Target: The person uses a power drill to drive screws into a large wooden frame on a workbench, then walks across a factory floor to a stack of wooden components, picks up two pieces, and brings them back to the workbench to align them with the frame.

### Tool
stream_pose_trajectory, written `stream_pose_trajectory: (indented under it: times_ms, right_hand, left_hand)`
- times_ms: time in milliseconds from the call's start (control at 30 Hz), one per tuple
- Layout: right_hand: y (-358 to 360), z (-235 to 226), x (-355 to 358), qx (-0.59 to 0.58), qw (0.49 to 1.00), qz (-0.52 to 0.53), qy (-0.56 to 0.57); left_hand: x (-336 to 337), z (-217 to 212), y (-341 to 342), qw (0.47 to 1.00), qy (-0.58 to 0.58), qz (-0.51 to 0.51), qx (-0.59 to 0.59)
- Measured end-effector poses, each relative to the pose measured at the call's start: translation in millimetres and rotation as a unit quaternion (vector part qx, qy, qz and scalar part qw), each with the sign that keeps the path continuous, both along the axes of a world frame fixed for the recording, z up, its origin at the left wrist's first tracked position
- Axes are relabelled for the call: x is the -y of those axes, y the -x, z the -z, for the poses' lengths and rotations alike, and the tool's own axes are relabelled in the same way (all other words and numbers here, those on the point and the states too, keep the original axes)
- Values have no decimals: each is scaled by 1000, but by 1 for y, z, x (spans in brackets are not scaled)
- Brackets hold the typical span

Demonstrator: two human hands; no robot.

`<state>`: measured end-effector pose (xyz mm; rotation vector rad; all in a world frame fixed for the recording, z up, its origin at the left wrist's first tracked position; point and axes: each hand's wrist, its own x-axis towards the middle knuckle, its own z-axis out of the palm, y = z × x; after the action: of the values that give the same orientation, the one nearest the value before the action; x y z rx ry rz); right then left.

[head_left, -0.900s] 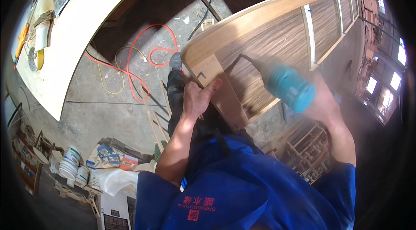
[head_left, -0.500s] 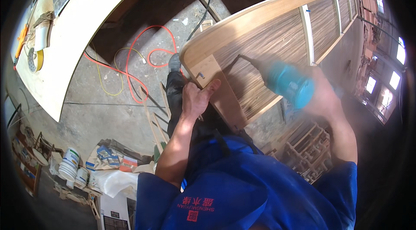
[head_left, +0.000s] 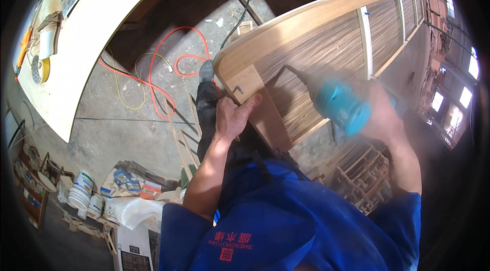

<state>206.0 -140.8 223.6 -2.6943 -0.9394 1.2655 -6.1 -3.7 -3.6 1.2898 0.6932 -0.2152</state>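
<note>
Concrete floor (head_left: pixel 122 140) spreads under the work; at far left a roll of yellow tape (head_left: pixel 46 70) lies on a pale curved sheet (head_left: pixel 97 31), a white bucket (head_left: pixel 79 194) nearer the body. Further right, an orange hose (head_left: pixel 182 28) loops. The left hand (head_left: pixel 236 116) is clamped on the near end of a framed wood-grain panel (head_left: pixel 332 46), which slants toward the upper right. Above it hangs a teal handheld tool (head_left: pixel 341 106), thin nozzle (head_left: pixel 297 73) leftward; tip contact is unclear. The right hand (head_left: pixel 383 115), blurred, wraps the tool's rear.
</note>
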Motion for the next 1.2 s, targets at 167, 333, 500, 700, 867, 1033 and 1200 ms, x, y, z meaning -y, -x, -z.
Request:
stream_pose_trajectory:
  times_ms: [167, 333, 500, 700, 867, 1033, 1200]
  right_hand:
    - [-1, 7, 8, -2, 1000, -9, -7]
    - [0, 11, 16, 13, 1000, -10, -23]
    - [-1, 9, 11, 4, 1000, 1, -21]
    - [-4, 6, 6, 12, 999, -49, -20]
    - [-9, 5, 1, 6, 998, -70, -6]
    - [-10, 5, 9, 4, 999, -54, -4]
    - [-13, -2, 3, -4, 998, -56, 7]
  left_hand:
    - [0, -1, -3, 1000, 4, -16, 11]
    - [-1, 0, -4, 1000, 7, -5, 7]
    - [3, 8, -2, 1000, 10, -18, 7]
    - [-3, 9, -2, 999, -18, 29, -6]
    - [-2, 5, -3, 997, -82, 4, 16]
    - [-9, -37, 21, 978, -196, 21, -67]
    - [22, -81, -18, 999, 1, 37, -26]
